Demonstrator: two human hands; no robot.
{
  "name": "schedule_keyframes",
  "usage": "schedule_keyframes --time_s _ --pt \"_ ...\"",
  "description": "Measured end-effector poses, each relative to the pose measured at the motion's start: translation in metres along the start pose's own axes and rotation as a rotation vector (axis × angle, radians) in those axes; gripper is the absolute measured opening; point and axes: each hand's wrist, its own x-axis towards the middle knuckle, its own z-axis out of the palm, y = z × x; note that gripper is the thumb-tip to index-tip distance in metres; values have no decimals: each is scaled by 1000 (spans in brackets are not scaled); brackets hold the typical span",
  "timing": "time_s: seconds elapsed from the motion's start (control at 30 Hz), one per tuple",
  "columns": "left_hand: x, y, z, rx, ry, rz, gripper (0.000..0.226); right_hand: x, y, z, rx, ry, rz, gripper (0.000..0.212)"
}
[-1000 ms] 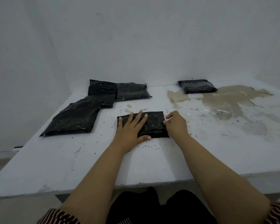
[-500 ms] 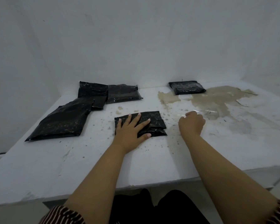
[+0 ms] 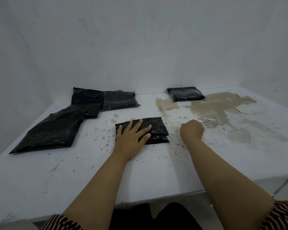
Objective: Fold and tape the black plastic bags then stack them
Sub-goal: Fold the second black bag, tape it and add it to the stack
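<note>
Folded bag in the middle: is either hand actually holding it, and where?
The left hand presses flat on the folded bag's left half. The right hand is curled beside it; any held tape cannot be told.

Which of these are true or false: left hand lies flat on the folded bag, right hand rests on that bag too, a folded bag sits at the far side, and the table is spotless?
1. The left hand lies flat on the folded bag. True.
2. The right hand rests on that bag too. False: it is to the bag's right, fingers curled.
3. A folded bag sits at the far side. True.
4. The table is spotless. False: a brownish stain spreads across it.
</note>
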Motion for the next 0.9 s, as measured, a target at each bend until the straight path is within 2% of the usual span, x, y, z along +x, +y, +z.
schedule_keyframes --time_s 0.17,0.5,0.73,0.9 --pt "1 -2 3 28 6 6 48 4 -1 2 -18 -2 4 24" --pt "0 -3 4 30 21 13 52 8 -5 3 -18 -49 42 29" --pt "-2 -2 3 28 24 9 49 7 -3 0 68 -21 74 27" --pt "-1 -2 3 39 22 3 49 4 2 0 157 -15 -10 18"
